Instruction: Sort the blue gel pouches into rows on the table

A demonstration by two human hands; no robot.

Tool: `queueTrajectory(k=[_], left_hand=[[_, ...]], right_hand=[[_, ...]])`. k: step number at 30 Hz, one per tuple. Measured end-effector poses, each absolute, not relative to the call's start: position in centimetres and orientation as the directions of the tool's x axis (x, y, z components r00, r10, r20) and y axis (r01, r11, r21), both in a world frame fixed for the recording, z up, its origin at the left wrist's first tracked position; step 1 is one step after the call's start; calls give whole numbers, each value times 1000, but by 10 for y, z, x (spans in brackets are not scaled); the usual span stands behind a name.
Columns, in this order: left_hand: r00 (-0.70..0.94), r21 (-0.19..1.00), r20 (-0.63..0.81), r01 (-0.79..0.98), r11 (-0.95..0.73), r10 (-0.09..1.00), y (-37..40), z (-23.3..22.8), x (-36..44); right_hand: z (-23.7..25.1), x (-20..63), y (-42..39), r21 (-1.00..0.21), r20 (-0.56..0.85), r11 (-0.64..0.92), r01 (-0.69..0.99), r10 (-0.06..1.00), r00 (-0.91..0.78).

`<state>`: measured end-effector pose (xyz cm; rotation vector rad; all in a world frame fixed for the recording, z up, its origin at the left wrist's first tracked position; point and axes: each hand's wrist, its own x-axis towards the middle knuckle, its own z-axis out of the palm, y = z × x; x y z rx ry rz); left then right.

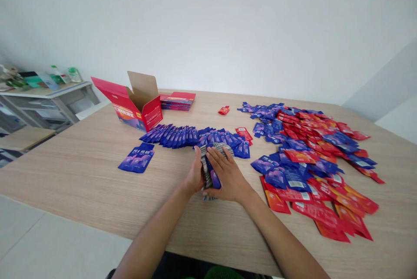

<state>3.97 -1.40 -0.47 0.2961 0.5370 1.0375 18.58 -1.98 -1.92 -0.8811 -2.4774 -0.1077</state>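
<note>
1. Head view, far left: a grey shelf unit (48, 101) with bottles on top stands off the table (81, 179), well apart from anything I'm handling.
2. Next on the table is an open red carton (135, 107), flap up, with a flat pile of red cartons (177, 100) just behind it to the right.
3. In front of the carton lie two purple pouches (137, 158) flat and on their own, and beside them a long fanned row of purple sachets (195, 136) runs left to right across the table.
4. My left hand (194, 174) presses against the left face of a stack of sachets (210, 170), fingers closed on it.
5. That stack stands on edge between my two hands, right at the near edge of the fanned row. Its long axis points away from me and slightly left, so it lies square in front of both hands, neither one nearer.
6. My right hand (228, 175) clamps the stack from the right, fingers spread over its top and thumb at the near end. Together, both hands squeeze the stack from opposite sides.
7. Further right a lone red sachet (223, 110) sits apart, then a big loose heap of red and purple sachets (312, 162) covers the right part of the table, near my right hand but not touching it.
</note>
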Motion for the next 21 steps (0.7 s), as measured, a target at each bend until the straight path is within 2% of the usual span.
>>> queueTrajectory(k=[6, 12, 18, 21], left_hand=[[369, 408, -196, -812, 418, 909, -14, 2, 32], [326, 394, -238, -828, 398, 915, -12, 9, 21], [354, 381, -178, -836, 396, 918, -12, 4, 20], [433, 397, -161, -795, 460, 887, -15, -4, 30]], right_hand=[[-13, 189, -20, -152, 432, 822, 549, 555, -712], [-12, 188, -23, -196, 403, 843, 501, 535, -743], [-21, 184, -25, -64, 449, 858, 509, 480, -753], [-26, 184, -22, -25, 476, 824, 566, 508, -718]])
